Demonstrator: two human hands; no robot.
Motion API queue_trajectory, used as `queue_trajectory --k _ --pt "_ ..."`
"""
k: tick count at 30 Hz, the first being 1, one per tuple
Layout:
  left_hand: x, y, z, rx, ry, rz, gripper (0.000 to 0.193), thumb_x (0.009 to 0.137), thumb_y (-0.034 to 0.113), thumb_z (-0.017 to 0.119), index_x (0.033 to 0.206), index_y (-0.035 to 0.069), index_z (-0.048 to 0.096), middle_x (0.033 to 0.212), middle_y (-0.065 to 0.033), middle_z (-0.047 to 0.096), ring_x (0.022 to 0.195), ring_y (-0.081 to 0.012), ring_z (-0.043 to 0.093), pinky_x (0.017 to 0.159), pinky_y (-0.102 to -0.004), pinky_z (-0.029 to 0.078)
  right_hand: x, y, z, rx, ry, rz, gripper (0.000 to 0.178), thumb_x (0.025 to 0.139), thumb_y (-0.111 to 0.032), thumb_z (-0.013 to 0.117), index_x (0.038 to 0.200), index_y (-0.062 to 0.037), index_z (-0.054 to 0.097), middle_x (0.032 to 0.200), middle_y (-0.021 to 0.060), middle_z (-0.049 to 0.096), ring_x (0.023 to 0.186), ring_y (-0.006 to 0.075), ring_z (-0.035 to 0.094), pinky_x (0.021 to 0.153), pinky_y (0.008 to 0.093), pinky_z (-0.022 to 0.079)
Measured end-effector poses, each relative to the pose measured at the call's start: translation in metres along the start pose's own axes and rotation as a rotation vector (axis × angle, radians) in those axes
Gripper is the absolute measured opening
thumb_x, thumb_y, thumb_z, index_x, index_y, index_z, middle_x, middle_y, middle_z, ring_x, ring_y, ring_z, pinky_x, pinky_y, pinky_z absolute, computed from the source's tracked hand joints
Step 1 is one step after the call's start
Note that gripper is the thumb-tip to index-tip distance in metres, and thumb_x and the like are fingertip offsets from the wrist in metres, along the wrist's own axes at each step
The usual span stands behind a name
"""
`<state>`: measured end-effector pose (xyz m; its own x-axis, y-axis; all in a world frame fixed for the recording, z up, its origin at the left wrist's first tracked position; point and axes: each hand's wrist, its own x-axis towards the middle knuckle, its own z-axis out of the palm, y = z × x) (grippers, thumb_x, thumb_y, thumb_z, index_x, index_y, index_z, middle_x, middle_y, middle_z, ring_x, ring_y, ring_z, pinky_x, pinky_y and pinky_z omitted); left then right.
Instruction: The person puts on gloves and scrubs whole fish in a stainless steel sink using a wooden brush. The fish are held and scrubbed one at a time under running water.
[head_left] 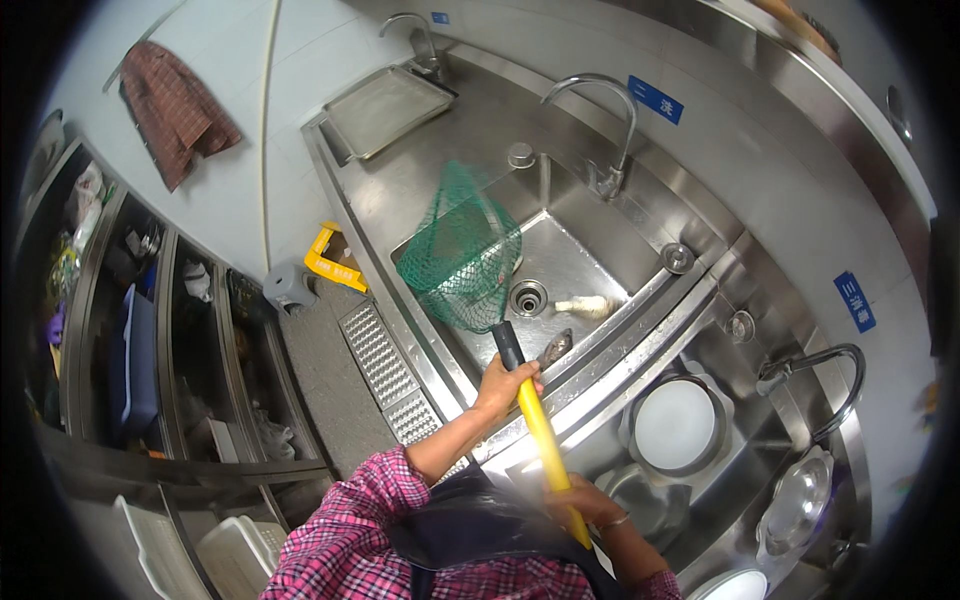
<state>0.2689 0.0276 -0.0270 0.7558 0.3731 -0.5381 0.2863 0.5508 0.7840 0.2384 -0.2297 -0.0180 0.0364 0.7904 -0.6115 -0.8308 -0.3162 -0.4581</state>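
Note:
My left hand [508, 385] is wrapped round a fishing net's yellow handle, just below its dark collar. Lower on the same handle, close to my body, my right hand [588, 503] is closed too, slightly blurred. The green mesh bag of the fishing net [462, 240] spreads over the left part of a steel sink [580, 235]. No contents can be made out through the mesh. Near the drain [528, 298] lies a pale, ribbed, elongated thing [585, 307]. A small, dark, mottled thing [556, 347] rests by the sink's near edge, beyond my left hand.
A curved faucet [630, 120] rises behind the sink. In the neighbouring basin on the right sit a white round bowl [675, 425] and other vessels. A flat metal tray [390, 110] lies on the far counter. Left are a yellow stool [333, 258], a floor grate [380, 350] and shelves [170, 350].

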Motion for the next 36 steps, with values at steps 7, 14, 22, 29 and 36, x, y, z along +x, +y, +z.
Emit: queue_trajectory --k 7,14,22,29,36 --pt "-0.082 0.011 -0.08 0.05 0.072 0.271 0.034 0.097 0.027 0.062 0.114 0.001 0.051 0.098 -0.0144 0.067 0.089 -0.0211 0.067 0.078 -0.034 0.056 -0.003 -0.014 0.05 -0.781 0.228 -0.164 0.04 0.079 -0.02 0.078 0.111 -0.0019 0.062 0.089 0.0017 0.061 0.08 0.0123 0.056 0.074 0.0269 0.049" --pt "-0.163 -0.048 -0.18 -0.129 0.317 0.092 0.069 0.096 0.066 0.043 0.12 0.002 0.054 0.105 -0.0122 0.062 0.087 -0.0205 0.066 0.073 -0.035 0.058 0.052 -0.011 0.13 -1.067 0.025 0.015 0.039 0.082 -0.016 0.076 0.113 -0.001 0.058 0.073 0.0015 0.059 0.055 0.0092 0.055 0.05 0.0252 0.045" --pt "-0.264 -0.168 -0.203 -0.515 0.291 -0.237 0.079 0.093 0.074 0.037 0.116 0.001 0.055 0.096 -0.0195 0.064 0.082 -0.0328 0.068 0.069 -0.0415 0.059 0.196 0.081 0.218 -1.029 -0.178 0.278 0.021 0.087 -0.018 0.062 0.084 0.0028 0.062 0.067 0.007 0.061 0.053 0.0163 0.058 0.049 0.0288 0.046" --pt "-0.342 -0.205 -0.273 -0.543 0.572 -0.07 0.034 0.081 0.017 0.072 0.108 0.002 0.059 0.081 -0.0075 0.062 0.076 -0.018 0.064 0.058 -0.0334 0.051 0.28 0.26 0.227 -0.86 -0.04 0.476 0.035 0.093 -0.03 0.059 0.091 0.0042 0.061 0.071 0.0099 0.062 0.055 0.019 0.06 0.05 0.0326 0.048" --pt "-0.383 -0.285 -0.421 -0.34 0.598 -0.304 0.016 0.08 0.007 0.066 0.095 0.001 0.064 0.07 -0.0081 0.063 0.055 -0.018 0.06 0.048 -0.0315 0.049 0.286 0.341 0.238 -0.916 -0.194 0.521 0.044 0.099 -0.048 0.053 0.115 -0.0077 0.06 0.092 0.0037 0.063 0.072 0.0144 0.062 0.062 0.0263 0.054"
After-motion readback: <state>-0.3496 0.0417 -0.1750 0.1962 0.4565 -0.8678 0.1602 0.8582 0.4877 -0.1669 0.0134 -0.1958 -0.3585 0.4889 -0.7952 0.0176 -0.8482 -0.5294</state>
